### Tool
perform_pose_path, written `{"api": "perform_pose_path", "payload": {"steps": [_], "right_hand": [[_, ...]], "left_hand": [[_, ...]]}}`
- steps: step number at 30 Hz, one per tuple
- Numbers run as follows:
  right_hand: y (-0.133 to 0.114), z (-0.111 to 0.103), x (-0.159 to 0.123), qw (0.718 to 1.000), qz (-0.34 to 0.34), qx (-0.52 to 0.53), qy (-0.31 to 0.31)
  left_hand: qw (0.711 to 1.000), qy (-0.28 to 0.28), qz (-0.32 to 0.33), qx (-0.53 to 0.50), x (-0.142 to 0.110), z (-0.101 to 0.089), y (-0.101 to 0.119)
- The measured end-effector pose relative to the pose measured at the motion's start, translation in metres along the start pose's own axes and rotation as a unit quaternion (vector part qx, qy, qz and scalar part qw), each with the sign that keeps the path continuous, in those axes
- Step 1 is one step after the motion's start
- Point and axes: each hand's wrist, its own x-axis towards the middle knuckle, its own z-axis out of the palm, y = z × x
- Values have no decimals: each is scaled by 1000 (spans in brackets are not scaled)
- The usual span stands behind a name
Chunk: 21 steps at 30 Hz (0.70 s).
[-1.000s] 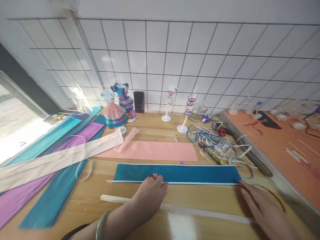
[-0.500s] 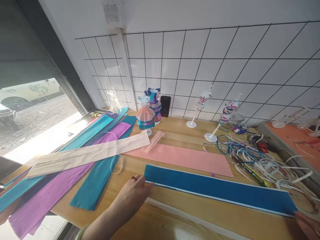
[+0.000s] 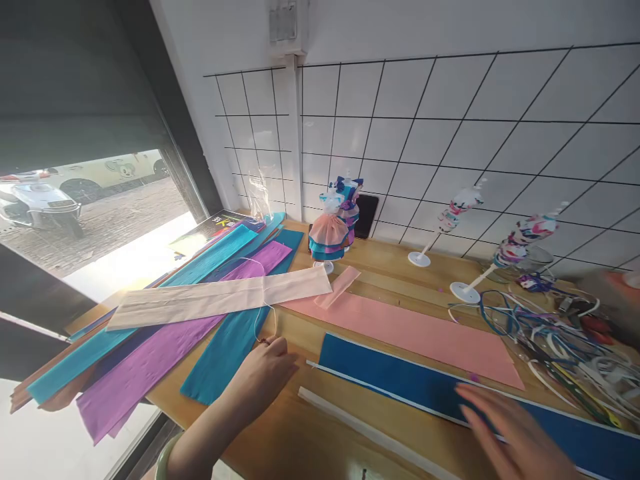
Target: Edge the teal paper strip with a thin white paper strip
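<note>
My left hand (image 3: 265, 373) is closed, fingers curled down, just left of the blue strip's near corner; whatever it may hold is hidden. A narrow white band (image 3: 360, 385) lines the near edge of this long blue strip (image 3: 385, 367), its loose tip poking out close to my left fingertips. My right hand (image 3: 515, 427), slightly blurred, reaches over the blue strip with fingers stretched out and holds nothing I can see. Nearer to me lies a separate white strip (image 3: 365, 427). Behind the blue strip is a wide pink strip (image 3: 415, 330).
Teal, purple (image 3: 150, 353) and cream strips (image 3: 220, 298) overlap at the left. Small dressed stands (image 3: 327, 230) and two wrapped stands (image 3: 465, 291) line the wall. Tangled cords and a green-yellow cutter (image 3: 585, 393) lie at right. A phone (image 3: 367, 217) leans at the back.
My right hand has moved left from the blue strip's right end to over its middle. My left hand has come slightly away from the strip's left end. The view has swung left.
</note>
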Motion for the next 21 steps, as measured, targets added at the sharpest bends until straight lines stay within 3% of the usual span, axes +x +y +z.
{"api": "perform_pose_path", "payload": {"steps": [4,8,12,21], "right_hand": [[-91,14,55,989,-86,73,-92],[-147,22,92,966,-85,155,-186],[-167,28,108,951,-28,196,-239],[-174,35,118,910,90,256,-313]], "left_hand": [[995,10,-59,-78,6,2,4],[988,-11,-115,-105,15,8,11],[982,-18,-140,-125,19,9,13],[986,-11,-134,-96,20,13,16]]}}
